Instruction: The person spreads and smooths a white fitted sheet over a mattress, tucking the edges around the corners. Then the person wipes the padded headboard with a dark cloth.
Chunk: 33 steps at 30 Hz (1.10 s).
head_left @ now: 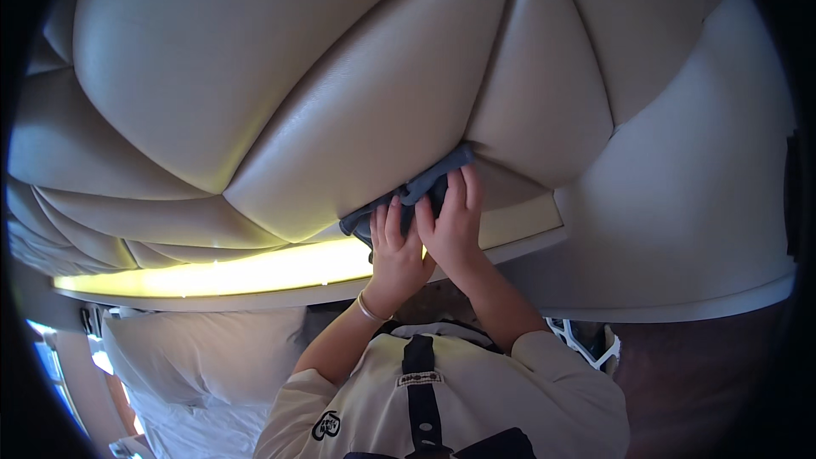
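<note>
Both my hands are on a dark blue-grey cloth point(439, 178), bunched against the lower edge of a beige padded wall panel point(365, 110). My left hand point(396, 257), with a bangle at the wrist, presses its fingers over the cloth's left part. Just beside it and slightly higher, my right hand point(453, 223) grips the cloth's right part, fingertips at its folded edge. The cloth touches the padding where it meets a glowing yellow light strip point(255, 272). Part of the cloth is hidden behind my fingers.
Below the light strip runs a narrow pale ledge point(523, 244). White pillows point(212, 353) and bedding lie at lower left. A smooth pale panel point(680, 204) curves along the right. A white lattice-like object point(586, 344) stands beside my right arm.
</note>
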### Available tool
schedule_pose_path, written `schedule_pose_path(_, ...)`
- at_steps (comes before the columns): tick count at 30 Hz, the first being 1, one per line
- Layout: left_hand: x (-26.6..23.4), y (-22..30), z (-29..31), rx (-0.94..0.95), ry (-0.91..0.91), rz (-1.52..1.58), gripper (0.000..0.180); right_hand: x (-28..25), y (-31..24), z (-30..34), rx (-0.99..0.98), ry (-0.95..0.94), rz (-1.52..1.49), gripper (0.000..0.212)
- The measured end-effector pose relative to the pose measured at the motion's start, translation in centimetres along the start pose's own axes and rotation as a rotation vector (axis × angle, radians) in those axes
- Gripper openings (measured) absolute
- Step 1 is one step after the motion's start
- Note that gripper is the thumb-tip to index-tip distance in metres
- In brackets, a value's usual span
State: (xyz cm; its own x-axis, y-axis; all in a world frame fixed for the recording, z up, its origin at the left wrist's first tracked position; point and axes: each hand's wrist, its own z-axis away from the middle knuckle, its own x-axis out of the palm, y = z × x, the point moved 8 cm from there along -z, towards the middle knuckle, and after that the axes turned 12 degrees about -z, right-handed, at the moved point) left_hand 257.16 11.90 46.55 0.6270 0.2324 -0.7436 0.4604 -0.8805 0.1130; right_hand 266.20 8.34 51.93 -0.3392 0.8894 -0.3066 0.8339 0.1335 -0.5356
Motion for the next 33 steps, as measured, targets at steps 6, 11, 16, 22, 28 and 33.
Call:
schedule_pose_path(6, 2.3, -0.8, 2.0, 0.041, -0.012, -0.298, 0.04, 2.5, 3.1, 5.2, 0.079, -0.108, 0.009, 0.054)
schedule_pose_path(11, 3.0, -4.2, 7.1, 0.068, -0.325, -0.33, 0.05, 4.7, 6.3, 12.3, 0.413, -0.233, -0.054, 0.065)
schedule_pose_path(16, 1.7, -3.0, 6.0, 0.155, -0.243, -0.298, 0.051, 3.5, 4.2, 10.7, 0.262, -0.122, -0.111, 0.07)
schedule_pose_path(22, 1.7, -0.7, 1.1, 0.234, -0.046, -0.356, 0.034, 2.4, 2.5, 5.7, 0.083, -0.021, -0.068, 0.055)
schedule_pose_path(28, 4.6, -4.9, 5.3, 0.375, -0.32, -0.265, 0.038, 4.7, 6.0, 11.4, 0.376, -0.042, -0.277, 0.047)
schedule_pose_path(33, 3.9, -4.8, 5.7, 0.392, -0.33, -0.209, 0.037, 5.5, 6.4, 12.3, 0.507, -0.193, -0.222, 0.045)
